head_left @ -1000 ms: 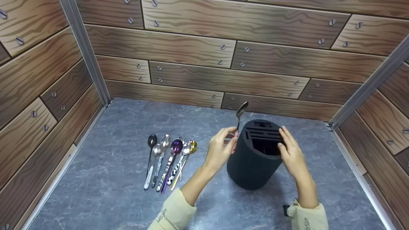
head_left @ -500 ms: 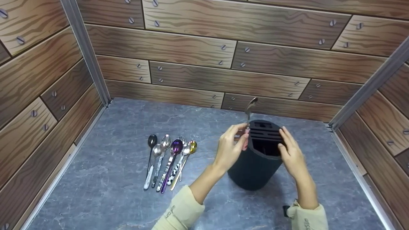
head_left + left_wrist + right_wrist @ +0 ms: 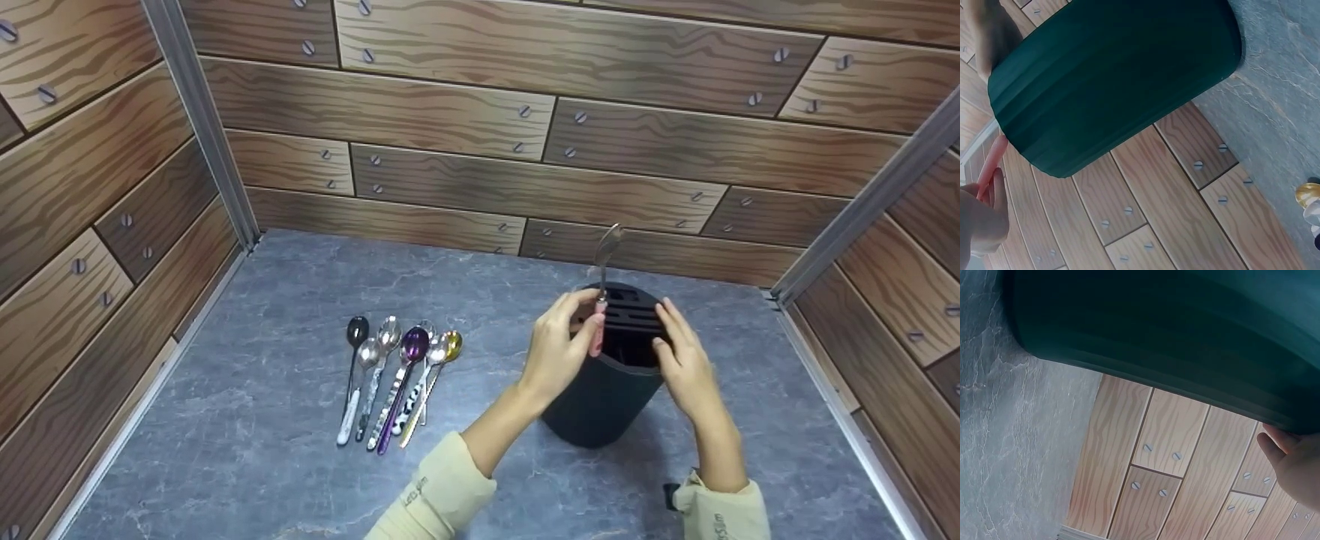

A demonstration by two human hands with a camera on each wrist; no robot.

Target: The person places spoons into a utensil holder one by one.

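Note:
My left hand [image 3: 559, 341] pinches a spoon by its pink handle [image 3: 598, 330]. The spoon's metal bowl [image 3: 609, 241] points up, and the handle overlaps the left part of the rim of a dark, round utensil holder [image 3: 600, 409]. Slots and a larger opening show in the holder's top. In the left wrist view the pink handle [image 3: 992, 163] sticks out from the fingers, its end right by the holder's rim [image 3: 1027, 160]. On the opposite side, my right hand [image 3: 688, 367] rests on the rim with its fingers extended; the right wrist view shows it against the holder's wall [image 3: 1185, 343].
Several long spoons lie side by side left of the holder, among them a black one [image 3: 358, 330], a purple one [image 3: 414, 345] and a gold one [image 3: 452, 343]. Wood-patterned walls [image 3: 450, 172] enclose the grey marbled tabletop [image 3: 247, 420] at the back and sides.
My left hand has carried the pink-handled spoon rightward, from beside the holder to over its top left rim. My right hand and the holder have stayed in place.

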